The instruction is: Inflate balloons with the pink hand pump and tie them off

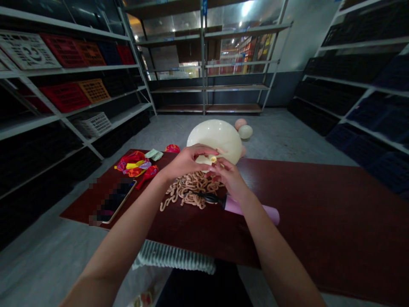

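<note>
A large cream balloon (213, 134), blown up, rests beyond the table's far edge with its neck towards me. My left hand (188, 161) is curled around the neck, thumb and fingers closing on it. At the rolled mouth of the balloon, the fingertips of my right hand (227, 175) pinch the rim. Beneath both hands lies a heap of tan, curly, worm-like strands (193, 187). A purple hand pump (234, 204) with a black nozzle lies under my right forearm, its nozzle reaching into the heap.
A phone (119, 200) lies on the dark red table (319, 204) at the left. Behind it are red and yellow uninflated balloons (132, 164) and a pale green paper (154, 154). Small balloons (245, 131) sit on the floor beyond. Shelves with crates (65, 96) stand around.
</note>
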### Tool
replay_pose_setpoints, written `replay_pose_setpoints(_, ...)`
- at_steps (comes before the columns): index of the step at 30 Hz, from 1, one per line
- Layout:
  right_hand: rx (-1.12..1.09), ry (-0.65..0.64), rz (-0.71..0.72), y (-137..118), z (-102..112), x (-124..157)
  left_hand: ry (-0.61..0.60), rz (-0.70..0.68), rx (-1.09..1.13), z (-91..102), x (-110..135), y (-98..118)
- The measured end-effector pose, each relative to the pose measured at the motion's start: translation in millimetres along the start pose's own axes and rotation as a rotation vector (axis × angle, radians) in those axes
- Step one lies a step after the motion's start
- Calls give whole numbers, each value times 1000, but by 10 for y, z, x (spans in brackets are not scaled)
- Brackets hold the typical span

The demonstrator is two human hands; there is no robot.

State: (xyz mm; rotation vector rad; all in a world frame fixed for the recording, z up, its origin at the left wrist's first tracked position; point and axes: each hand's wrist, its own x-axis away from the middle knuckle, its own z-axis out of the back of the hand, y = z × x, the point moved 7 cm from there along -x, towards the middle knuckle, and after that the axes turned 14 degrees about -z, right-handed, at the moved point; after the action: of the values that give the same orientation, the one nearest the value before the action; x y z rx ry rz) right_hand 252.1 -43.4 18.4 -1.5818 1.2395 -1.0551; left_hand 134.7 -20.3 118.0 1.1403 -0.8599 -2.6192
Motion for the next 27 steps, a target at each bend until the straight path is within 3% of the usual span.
replay_pose_setpoints(7, -49, 4, 0, -18, 53, 8, 24, -260, -227, -166, -6, 101)
replay_pose_setpoints(11, 2, 19, 32, -53, 71, 11, 182, -250, -275, -213, 54, 135)
replay_pose_setpoints(17, 17, -11, 59, -131, 39, 76, 422, -139, -126, -229, 117, 193)
replay_pose_setpoints(19, 17, -60, 69, -176, 2, 120, 411, -137, -126, -205, 94, 257)
replay_pose_setpoints(24, -27, -244, 98, -303, -158, 270, 232, -239, -297, -62, 68, 492)
replay_pose_setpoints(27, 1, -261, 136, -368, -255, 335, 148, -301, -403, 32, 101, 653)
